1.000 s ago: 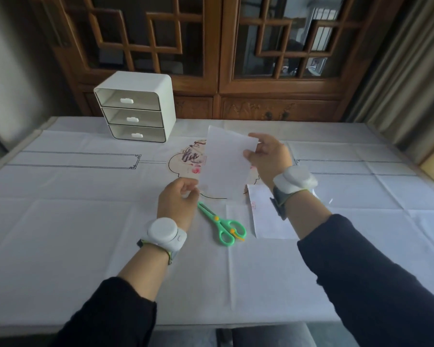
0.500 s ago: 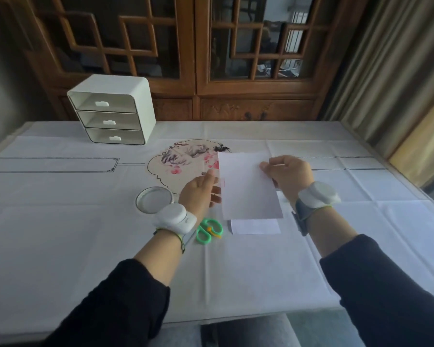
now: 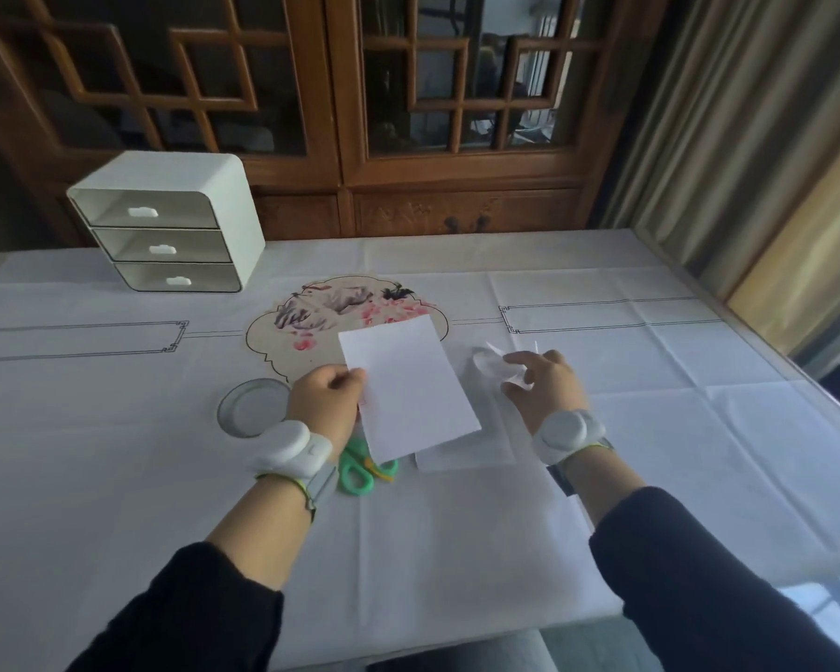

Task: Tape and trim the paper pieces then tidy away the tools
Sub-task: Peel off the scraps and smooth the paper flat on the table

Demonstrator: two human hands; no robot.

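Observation:
My left hand (image 3: 328, 400) pinches the left edge of a white paper sheet (image 3: 408, 390) and holds it just above the table. A second white sheet (image 3: 471, 453) lies flat on the cloth, mostly under the first. Green scissors with orange inner handles (image 3: 362, 470) lie below my left wrist, their blades hidden by the paper. My right hand (image 3: 546, 388) is off the paper, fingers loosely spread, its fingertips at a small translucent whitish thing (image 3: 493, 361) on the cloth; what it is stays unclear. A round clear ring (image 3: 253, 407) sits left of my left hand.
A white three-drawer box (image 3: 166, 220) stands at the back left, drawers closed. The white tablecloth (image 3: 117, 477) has a painted fan-shaped motif (image 3: 321, 312) at its middle. A wooden cabinet (image 3: 408, 138) is behind the table, a curtain at the right.
My right hand let go of the sheet and moved right to the translucent thing. My left hand took the sheet's left edge. The view swung right.

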